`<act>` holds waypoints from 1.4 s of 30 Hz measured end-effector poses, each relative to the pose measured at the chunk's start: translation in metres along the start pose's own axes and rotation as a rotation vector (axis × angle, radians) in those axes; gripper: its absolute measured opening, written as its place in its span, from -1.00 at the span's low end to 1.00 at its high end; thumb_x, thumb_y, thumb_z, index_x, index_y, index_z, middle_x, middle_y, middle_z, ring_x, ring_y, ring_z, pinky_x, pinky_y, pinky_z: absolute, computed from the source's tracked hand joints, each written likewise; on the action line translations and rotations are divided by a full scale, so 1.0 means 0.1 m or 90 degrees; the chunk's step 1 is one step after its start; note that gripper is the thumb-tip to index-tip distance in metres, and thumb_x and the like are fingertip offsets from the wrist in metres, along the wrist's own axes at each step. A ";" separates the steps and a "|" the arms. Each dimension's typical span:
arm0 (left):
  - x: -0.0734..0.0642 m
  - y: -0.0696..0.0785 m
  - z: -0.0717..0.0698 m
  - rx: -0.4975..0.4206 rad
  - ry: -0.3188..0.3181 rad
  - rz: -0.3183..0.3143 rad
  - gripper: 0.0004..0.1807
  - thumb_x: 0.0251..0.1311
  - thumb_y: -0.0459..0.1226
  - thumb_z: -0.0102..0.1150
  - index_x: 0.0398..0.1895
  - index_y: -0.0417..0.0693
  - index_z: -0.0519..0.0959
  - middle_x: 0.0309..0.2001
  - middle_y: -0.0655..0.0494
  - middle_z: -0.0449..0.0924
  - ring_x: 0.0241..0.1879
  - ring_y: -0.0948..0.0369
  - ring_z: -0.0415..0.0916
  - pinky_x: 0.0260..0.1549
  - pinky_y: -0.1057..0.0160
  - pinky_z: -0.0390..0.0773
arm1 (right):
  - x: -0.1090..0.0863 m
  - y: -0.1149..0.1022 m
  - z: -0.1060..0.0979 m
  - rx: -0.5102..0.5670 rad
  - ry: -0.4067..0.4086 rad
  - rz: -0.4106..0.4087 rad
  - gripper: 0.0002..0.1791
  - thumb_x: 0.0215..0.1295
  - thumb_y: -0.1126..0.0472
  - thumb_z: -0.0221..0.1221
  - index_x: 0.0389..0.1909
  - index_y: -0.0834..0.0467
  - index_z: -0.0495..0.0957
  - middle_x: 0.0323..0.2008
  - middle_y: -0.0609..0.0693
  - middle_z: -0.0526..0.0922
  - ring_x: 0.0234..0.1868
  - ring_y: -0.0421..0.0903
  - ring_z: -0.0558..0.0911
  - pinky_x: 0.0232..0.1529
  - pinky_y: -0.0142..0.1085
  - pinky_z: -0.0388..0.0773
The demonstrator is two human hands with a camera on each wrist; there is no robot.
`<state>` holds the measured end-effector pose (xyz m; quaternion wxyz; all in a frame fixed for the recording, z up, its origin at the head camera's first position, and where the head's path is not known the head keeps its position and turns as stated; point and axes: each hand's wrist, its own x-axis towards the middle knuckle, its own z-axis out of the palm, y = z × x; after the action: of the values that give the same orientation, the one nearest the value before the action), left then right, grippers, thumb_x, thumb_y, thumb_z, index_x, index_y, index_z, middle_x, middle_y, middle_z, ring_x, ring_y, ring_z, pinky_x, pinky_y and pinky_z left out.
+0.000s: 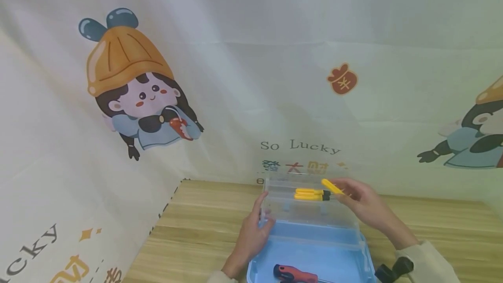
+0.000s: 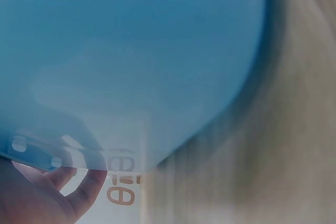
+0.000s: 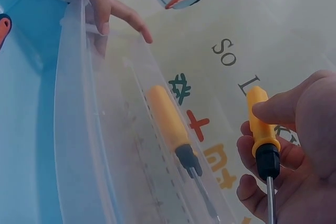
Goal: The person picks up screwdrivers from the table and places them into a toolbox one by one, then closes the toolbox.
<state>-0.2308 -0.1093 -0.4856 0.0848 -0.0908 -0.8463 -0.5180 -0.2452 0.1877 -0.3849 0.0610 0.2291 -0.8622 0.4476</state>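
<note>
My right hand [image 1: 363,202] pinches a yellow-handled screwdriver [image 3: 261,116] between thumb and fingers, above the right part of a clear plastic tray [image 1: 314,229]. Black collar and metal shaft show below its handle in the right wrist view. Two more yellow screwdrivers [image 1: 308,194] lie side by side in the tray's back section. At the tray's left end, my left hand [image 1: 253,230] grips the wall, thumb to the front and a finger stretched along the back. Below and in front is an open blue box [image 1: 310,257] with a red-and-black screwdriver [image 1: 296,274] inside.
The wood-patterned table [image 1: 196,226] extends on both sides of the box. A pale printed cloth [image 1: 235,77] hangs behind the table and along its left side. A black strap-like device [image 1: 394,269] sits by my right sleeve.
</note>
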 end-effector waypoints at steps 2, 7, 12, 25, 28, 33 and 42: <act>0.00 0.00 0.00 0.001 0.000 0.001 -0.29 0.39 -0.15 0.07 0.54 0.36 0.08 0.19 -0.20 0.56 0.17 -0.14 0.52 0.11 -0.25 0.50 | 0.01 -0.01 0.01 0.000 -0.004 0.008 -0.58 0.36 0.27 0.19 0.22 0.19 0.50 0.00 0.17 0.67 -0.19 -0.12 0.61 -0.26 -0.31 0.61; 0.00 -0.01 0.00 0.006 0.003 0.007 -0.29 0.38 -0.15 0.07 0.55 0.35 0.08 0.19 -0.17 0.57 0.18 -0.12 0.52 0.12 -0.23 0.50 | 0.05 0.00 0.04 -0.007 -0.009 0.009 -0.60 0.35 0.31 0.19 0.20 0.16 0.52 -0.01 0.13 0.68 -0.21 -0.11 0.60 -0.28 -0.28 0.62; 0.00 -0.02 0.00 0.011 0.005 0.014 -0.29 0.39 -0.13 0.07 0.55 0.34 0.08 0.18 -0.16 0.58 0.17 -0.11 0.53 0.12 -0.20 0.51 | 0.08 0.02 0.06 -0.017 -0.012 0.003 -0.60 0.35 0.31 0.19 0.20 0.16 0.52 -0.02 0.11 0.67 -0.22 -0.13 0.58 -0.30 -0.32 0.59; 0.00 -0.01 -0.01 0.004 0.000 0.006 -0.29 0.39 -0.11 0.06 0.55 0.37 0.06 0.18 -0.15 0.57 0.16 -0.12 0.53 0.10 -0.20 0.52 | 0.19 -0.03 0.07 -0.029 -0.030 0.016 -0.56 0.35 0.31 0.18 0.24 0.15 0.50 0.09 0.15 0.64 -0.13 -0.10 0.59 -0.21 -0.28 0.58; 0.00 0.00 -0.01 0.001 -0.002 0.008 -0.29 0.39 -0.11 0.06 0.55 0.35 0.06 0.19 -0.17 0.56 0.16 -0.13 0.53 0.09 -0.21 0.53 | 0.21 -0.03 0.07 -0.031 -0.036 0.017 -0.56 0.35 0.31 0.18 0.25 0.16 0.50 0.10 0.16 0.63 -0.12 -0.09 0.60 -0.20 -0.26 0.59; 0.00 0.00 -0.01 0.004 0.001 0.012 -0.29 0.39 -0.12 0.06 0.55 0.34 0.08 0.17 -0.15 0.58 0.14 -0.12 0.55 0.07 -0.18 0.56 | 0.26 -0.02 0.08 -0.036 -0.043 0.018 -0.57 0.34 0.33 0.19 0.23 0.15 0.52 0.07 0.15 0.64 -0.12 -0.07 0.62 -0.19 -0.26 0.60; -0.01 0.00 -0.02 0.006 0.002 0.018 -0.29 0.38 -0.14 0.08 0.55 0.30 0.09 0.14 -0.14 0.60 0.12 -0.10 0.56 0.05 -0.15 0.57 | 0.35 -0.03 0.12 -0.054 -0.056 0.015 -0.58 0.33 0.35 0.19 0.20 0.10 0.56 0.14 0.12 0.62 -0.03 0.01 0.61 -0.11 -0.21 0.59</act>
<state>-0.2300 -0.1109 -0.4850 0.0940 -0.1015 -0.8473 -0.5127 -0.2741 0.1646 -0.3791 0.0275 0.2360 -0.8848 0.4009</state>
